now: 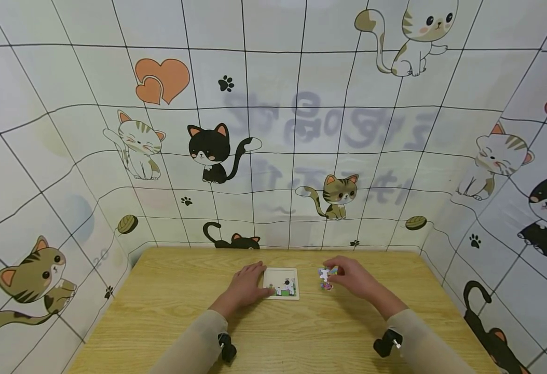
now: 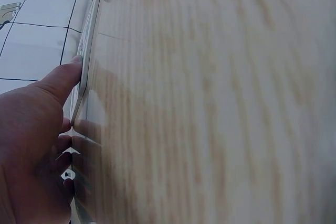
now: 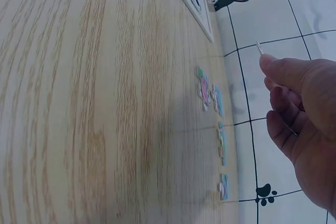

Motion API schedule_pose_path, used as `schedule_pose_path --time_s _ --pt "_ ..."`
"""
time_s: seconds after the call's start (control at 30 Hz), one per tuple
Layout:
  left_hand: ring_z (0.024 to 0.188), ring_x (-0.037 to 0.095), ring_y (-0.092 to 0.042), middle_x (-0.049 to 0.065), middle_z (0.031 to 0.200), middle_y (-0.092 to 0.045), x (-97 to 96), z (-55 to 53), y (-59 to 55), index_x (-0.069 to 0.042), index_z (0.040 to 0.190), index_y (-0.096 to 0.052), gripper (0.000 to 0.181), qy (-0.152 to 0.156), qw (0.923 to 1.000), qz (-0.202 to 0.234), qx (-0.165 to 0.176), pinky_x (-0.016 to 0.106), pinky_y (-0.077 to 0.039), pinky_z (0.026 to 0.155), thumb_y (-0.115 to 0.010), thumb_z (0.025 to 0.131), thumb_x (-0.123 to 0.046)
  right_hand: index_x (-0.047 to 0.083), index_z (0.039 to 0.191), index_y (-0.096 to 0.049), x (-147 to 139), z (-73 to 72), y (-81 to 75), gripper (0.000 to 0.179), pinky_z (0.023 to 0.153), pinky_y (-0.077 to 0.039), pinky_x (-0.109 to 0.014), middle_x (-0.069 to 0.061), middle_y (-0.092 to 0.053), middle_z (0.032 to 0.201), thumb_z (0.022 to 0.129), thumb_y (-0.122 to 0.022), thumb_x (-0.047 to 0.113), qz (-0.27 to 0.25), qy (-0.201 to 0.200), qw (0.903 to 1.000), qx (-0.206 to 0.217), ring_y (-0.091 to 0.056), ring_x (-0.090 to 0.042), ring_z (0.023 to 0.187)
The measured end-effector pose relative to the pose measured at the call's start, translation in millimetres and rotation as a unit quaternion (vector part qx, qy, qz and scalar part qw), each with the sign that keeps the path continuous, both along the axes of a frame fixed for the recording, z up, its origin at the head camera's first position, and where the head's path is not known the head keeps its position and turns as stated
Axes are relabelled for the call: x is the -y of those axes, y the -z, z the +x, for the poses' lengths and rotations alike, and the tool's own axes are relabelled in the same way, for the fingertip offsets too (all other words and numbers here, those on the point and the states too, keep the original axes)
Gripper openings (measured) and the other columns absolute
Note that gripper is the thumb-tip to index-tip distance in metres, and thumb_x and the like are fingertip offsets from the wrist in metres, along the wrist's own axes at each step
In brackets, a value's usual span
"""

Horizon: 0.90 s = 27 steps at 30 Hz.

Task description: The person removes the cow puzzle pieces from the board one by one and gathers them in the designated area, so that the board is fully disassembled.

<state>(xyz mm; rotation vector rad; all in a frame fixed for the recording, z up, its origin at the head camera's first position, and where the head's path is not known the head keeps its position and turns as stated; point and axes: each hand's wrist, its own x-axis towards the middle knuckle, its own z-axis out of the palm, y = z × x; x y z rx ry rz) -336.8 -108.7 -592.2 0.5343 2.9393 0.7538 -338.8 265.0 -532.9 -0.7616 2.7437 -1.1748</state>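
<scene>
My left hand (image 1: 247, 284) rests at the left side of a framed jigsaw puzzle board (image 1: 294, 270), its thumb (image 2: 65, 80) along the near edge and its fingers along the left side. Black, white and green picture pieces (image 1: 285, 288) fill the lower part of the board; the upper part is pale. To the right, my right hand (image 1: 355, 280) pinches a small jigsaw piece (image 3: 259, 48), seen nearly edge-on and raised above the table in the right wrist view. Loose pink-and-green jigsaw pieces (image 3: 203, 88) lie on the table below that hand.
The wooden table (image 1: 283, 337) meets a white grid-patterned sheet with cartoon cats (image 1: 339, 192) at the back and sides. More loose jigsaw pieces (image 3: 222, 144) lie spread near the table's far edge in the right wrist view.
</scene>
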Motion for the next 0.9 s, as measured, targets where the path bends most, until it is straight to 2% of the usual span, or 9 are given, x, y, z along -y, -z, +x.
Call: schedule_pose_path --time_s 0.2,0.4,0.67,0.9 --pt "0.16 0.043 -0.037 0.015 0.175 -0.041 0.1 0.3 0.3 -0.008 0.165 -0.051 0.087 0.001 1.0 0.008 0.003 0.069 -0.03 0.126 -0.08 0.099 -0.056 -0.003 0.141 -0.071 -9.8 0.2 2.1 0.039 0.074 -0.053 -0.032 -0.015 -0.072 0.131 0.104 -0.078 0.008 0.017 0.002 0.9998 0.004 -0.061 -0.022 0.095" --pt "0.159 0.045 -0.038 0.017 0.174 -0.042 0.6 0.0 0.6 -0.006 0.164 -0.052 0.086 0.003 0.9999 0.012 -0.003 0.07 -0.031 0.125 -0.08 0.099 -0.055 -0.003 0.142 -0.07 -17.1 0.0 5.1 0.04 0.073 -0.052 -0.033 -0.015 -0.072 0.132 0.104 -0.078 0.008 0.036 0.009 0.9992 0.015 -0.059 -0.019 0.094" --pt "0.159 0.043 -0.038 0.015 0.174 -0.042 1.1 -0.2 1.2 -0.008 0.165 -0.051 0.088 0.003 1.0 0.007 0.001 0.069 -0.031 0.125 -0.08 0.098 -0.058 -0.003 0.139 -0.071 -23.6 2.5 6.5 0.038 0.07 -0.053 -0.031 -0.012 -0.073 0.127 0.103 -0.079 0.006 0.034 0.017 0.9991 0.02 -0.06 -0.019 0.091" --pt "0.159 0.043 -0.038 0.016 0.174 -0.042 0.9 -1.4 2.4 -0.007 0.164 -0.051 0.088 0.002 1.0 0.009 0.0 0.07 -0.031 0.125 -0.081 0.098 -0.058 -0.005 0.135 -0.073 -29.7 4.5 10.7 0.035 0.073 -0.052 -0.033 -0.014 -0.074 0.127 0.102 -0.08 0.005 0.035 0.025 0.9982 0.042 -0.06 -0.022 0.093"
